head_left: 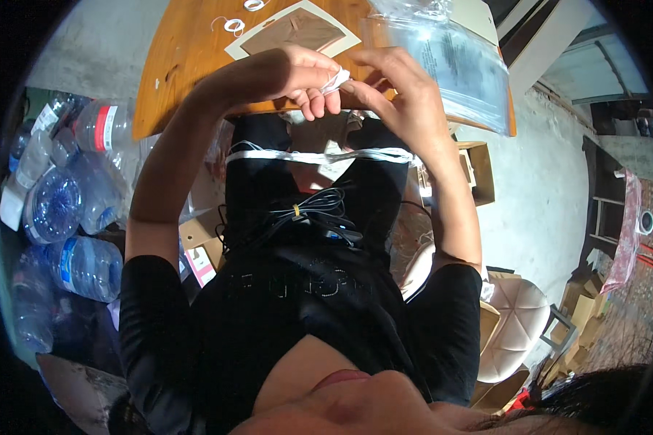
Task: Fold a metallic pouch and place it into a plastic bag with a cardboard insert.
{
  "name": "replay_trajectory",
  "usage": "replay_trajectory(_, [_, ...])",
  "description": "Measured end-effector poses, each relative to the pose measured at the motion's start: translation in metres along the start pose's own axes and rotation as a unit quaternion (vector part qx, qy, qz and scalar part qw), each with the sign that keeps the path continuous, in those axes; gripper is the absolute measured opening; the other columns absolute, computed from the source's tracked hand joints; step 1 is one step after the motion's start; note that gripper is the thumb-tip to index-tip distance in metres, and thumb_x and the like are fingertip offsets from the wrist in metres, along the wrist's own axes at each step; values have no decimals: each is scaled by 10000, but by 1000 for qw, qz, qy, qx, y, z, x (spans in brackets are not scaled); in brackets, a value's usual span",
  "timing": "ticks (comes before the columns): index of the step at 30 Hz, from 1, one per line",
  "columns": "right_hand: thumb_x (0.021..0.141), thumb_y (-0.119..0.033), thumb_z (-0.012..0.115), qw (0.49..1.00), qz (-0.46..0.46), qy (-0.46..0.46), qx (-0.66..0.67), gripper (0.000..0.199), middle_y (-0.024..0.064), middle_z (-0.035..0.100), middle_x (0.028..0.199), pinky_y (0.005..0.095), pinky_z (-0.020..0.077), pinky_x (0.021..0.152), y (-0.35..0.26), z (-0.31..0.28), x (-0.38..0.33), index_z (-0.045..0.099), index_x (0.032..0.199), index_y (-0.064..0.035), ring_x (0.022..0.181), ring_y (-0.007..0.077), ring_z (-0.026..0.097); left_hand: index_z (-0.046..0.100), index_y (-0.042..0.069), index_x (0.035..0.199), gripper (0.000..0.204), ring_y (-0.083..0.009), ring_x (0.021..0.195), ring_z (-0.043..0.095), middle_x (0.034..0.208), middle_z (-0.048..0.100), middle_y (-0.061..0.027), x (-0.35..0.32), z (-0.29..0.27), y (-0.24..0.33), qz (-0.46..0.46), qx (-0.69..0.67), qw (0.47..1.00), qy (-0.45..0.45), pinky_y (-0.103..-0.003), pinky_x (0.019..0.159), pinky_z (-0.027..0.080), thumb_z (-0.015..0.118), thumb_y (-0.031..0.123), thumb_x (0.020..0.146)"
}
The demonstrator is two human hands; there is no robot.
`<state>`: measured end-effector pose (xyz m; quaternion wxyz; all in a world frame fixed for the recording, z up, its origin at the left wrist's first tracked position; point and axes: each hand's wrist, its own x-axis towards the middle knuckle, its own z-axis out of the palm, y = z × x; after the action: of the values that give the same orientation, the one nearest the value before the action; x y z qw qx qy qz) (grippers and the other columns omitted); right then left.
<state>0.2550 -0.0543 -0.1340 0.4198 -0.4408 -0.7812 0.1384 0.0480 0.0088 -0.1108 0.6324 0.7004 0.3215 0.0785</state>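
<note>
Over the table's near edge, my left hand (313, 78) is closed on a small white cord coil (336, 80), which sticks out between thumb and fingers. My right hand (406, 90) is just to its right, fingers curved and apart, the thumb tip close against the coil. Whether a strand runs between the two hands is too small to make out. Across my lap lies a long bundle of white cords (319, 156). Nearer my body rests a bundle of black cable (315, 206) with a yellow tie.
On the wooden table (185, 54) lie two white cord rings (233, 27), a framed brown card (294, 32) and clear plastic bags (450, 76). Large plastic bottles (87, 264) crowd the left. Cardboard boxes (479, 174) and a padded beige seat (515, 322) stand at right.
</note>
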Motion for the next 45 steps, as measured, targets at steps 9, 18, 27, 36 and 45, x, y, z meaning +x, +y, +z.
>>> replay_trajectory(9, [745, -50, 719, 984, -128, -112, 61, 174, 99, 654, 873, 293, 516, 661, 14, 5, -7, 655, 902, -14, 790, 223, 639, 609, -34, 935, 248, -129, 701, 610, 816, 644, -89, 1, -3, -6, -21, 33, 993, -115, -248, 641, 518, 509, 193, 937])
replay_trajectory(18, [809, -48, 670, 986, -92, -139, 3, 144, 117, 619, 906, 333, 501, 670, 19, 15, -8, 585, 922, -21, 781, 279, 615, 516, 27, 1236, 385, -152, 803, 633, 1074, 630, -112, -1, -24, -23, 53, 20, 998, -34, -267, 724, 537, 500, 288, 953])
replay_trajectory(27, [814, -50, 649, 972, -59, 123, -189, 143, 97, 631, 842, 297, 493, 662, 154, 54, 106, 643, 957, -51, 746, 215, 629, 541, 49, 1231, 404, -123, 866, 606, 1081, 631, -110, -21, -26, -49, 89, -10, 984, 154, -248, 746, 520, 494, 333, 947])
replay_trajectory(36, [825, -77, 669, 984, -40, 60, -162, 169, 103, 659, 918, 270, 508, 720, 84, -15, 59, 661, 993, -53, 775, 180, 650, 658, 41, 1053, 317, -112, 741, 640, 946, 669, -76, -95, -11, -91, -11, 64, 993, 101, -233, 675, 511, 560, 301, 903])
replay_trajectory(45, [840, -107, 611, 878, 215, -426, 46, 135, 146, 656, 843, 359, 514, 714, 92, -4, -88, 659, 951, -45, 793, 287, 642, 506, 37, 1256, 439, -291, 1091, 534, 1182, 550, -159, -102, 20, -274, -102, 238, 915, 310, -394, 956, 414, 582, 252, 880])
